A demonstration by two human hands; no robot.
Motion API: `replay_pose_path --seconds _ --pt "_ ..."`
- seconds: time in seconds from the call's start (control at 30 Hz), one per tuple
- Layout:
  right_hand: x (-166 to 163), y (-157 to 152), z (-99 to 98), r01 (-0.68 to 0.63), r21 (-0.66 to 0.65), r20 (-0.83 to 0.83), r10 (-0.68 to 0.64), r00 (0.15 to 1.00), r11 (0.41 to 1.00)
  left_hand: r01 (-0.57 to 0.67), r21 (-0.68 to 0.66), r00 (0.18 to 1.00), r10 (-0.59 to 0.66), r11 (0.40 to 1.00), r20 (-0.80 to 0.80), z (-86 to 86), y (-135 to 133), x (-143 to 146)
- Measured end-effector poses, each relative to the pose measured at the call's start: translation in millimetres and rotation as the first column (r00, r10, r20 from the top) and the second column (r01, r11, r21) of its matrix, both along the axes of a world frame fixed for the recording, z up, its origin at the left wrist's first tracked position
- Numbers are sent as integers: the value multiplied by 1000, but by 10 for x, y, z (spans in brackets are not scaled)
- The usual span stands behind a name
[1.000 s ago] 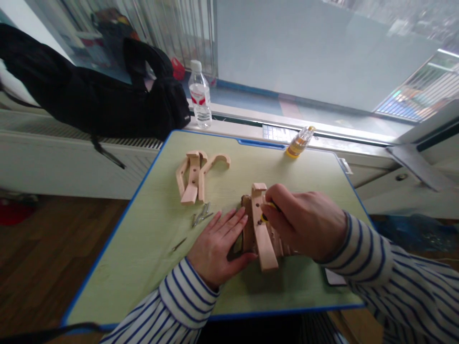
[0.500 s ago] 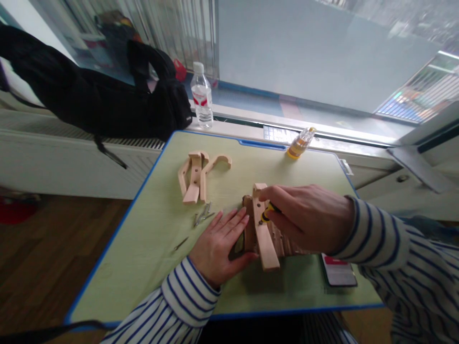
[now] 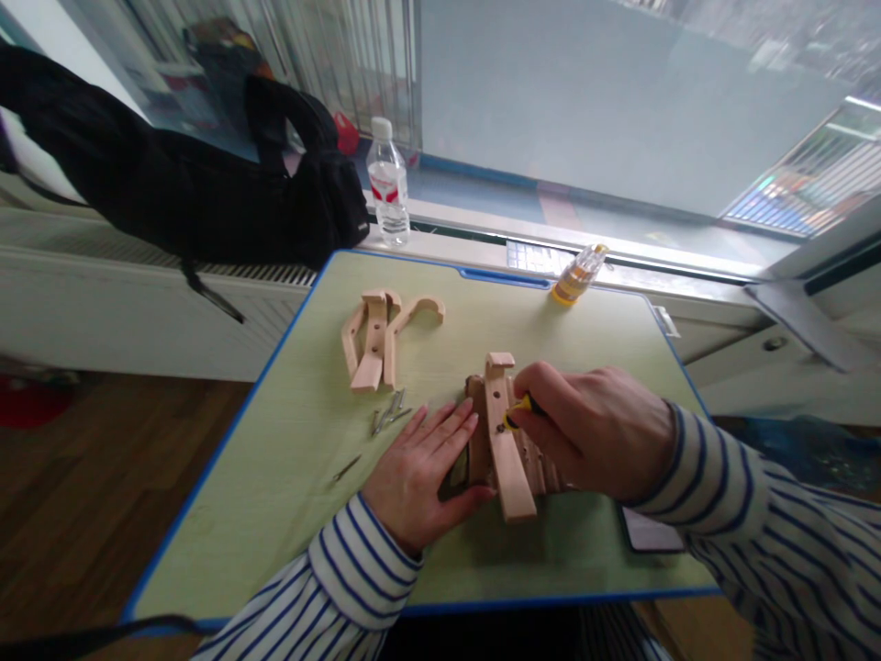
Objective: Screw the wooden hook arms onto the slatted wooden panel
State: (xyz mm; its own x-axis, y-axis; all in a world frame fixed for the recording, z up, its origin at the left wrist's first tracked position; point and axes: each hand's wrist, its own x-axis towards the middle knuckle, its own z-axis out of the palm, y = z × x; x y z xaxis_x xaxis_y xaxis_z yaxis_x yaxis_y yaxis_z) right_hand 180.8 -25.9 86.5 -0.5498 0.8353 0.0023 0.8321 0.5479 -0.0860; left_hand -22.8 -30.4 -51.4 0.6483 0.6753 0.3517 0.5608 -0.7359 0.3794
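My left hand [image 3: 419,473] lies flat with fingers stretched out, its fingertips and thumb against the left edge of a dark brown wooden board [image 3: 480,454]. A pale wooden hook [image 3: 515,473] with two holes lies across the board. In my right hand [image 3: 606,431] is a yellow-and-black screwdriver [image 3: 521,409], slanting down to the hook's lower hole, where a dark screw head seems to sit. The fingers cover most of the handle and part of the board. Several loose screws [image 3: 389,413] lie left of the board, and a thin pointed metal piece [image 3: 346,468] lies nearer me.
More pale wooden hooks [image 3: 375,341] are grouped at the table's [image 3: 275,514] back left. A clear bottle with yellow contents [image 3: 578,275] stands at the back edge. A phone-like flat object [image 3: 652,534] lies under my right forearm. A water bottle [image 3: 389,188] and black bag [image 3: 227,202] are beyond.
My right hand has shifted slightly right and turned, bringing the screwdriver to a lower slant near the hole. My left hand, the board and the hook stay in place.
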Motion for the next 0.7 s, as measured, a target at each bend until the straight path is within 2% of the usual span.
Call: replay_pose_path --seconds 0.2,0.27,0.43,0.7 --pt "-50 -64 -47 203 65 20 -204 979 977 -12 -5 1000 11 1000 -21 26 0 7" --pt "-53 -64 -52 233 59 21 -235 972 971 -8 -11 1000 8 1000 -17 29 0 9" --pt "-17 -13 -1 199 26 68 -200 977 980 -9 -18 1000 9 1000 -5 20 -4 12" --pt "-14 58 149 27 -79 49 -23 999 996 -15 24 1000 15 1000 -24 13 2 7"
